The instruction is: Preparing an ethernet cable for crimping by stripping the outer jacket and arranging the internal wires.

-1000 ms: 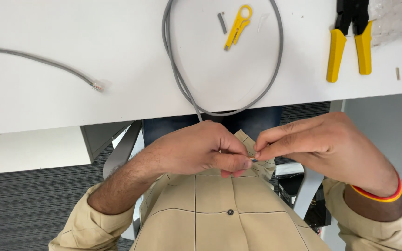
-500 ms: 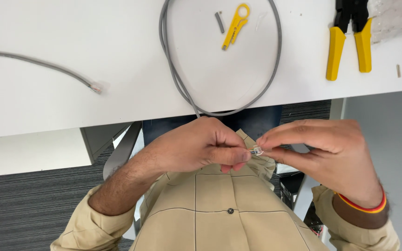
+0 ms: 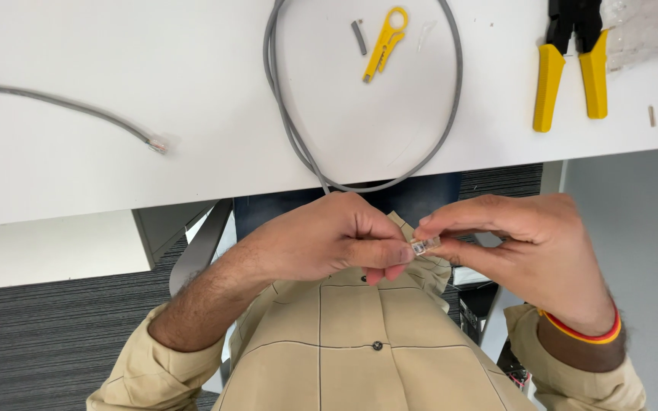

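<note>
A grey cable (image 3: 291, 129) loops over the white table (image 3: 192, 91) and drops off its front edge into my left hand (image 3: 329, 240), which is closed around the cable's end. My right hand (image 3: 527, 243) pinches a small clear plastic connector (image 3: 424, 245) between thumb and fingers. The connector sits right at my left fingertips, in front of my chest. The cable's tip is hidden inside my left fist.
On the table lie a yellow stripping tool (image 3: 384, 44), a short grey piece of sheath (image 3: 359, 36), a yellow-handled crimping plier (image 3: 570, 65) at the right, and a second grey cable with a clear plug (image 3: 158, 143) at the left. Carpet floor lies below.
My right hand has drawn slightly to the right and turned, so the clear connector now shows between its fingertips. My left hand has stayed in place.
</note>
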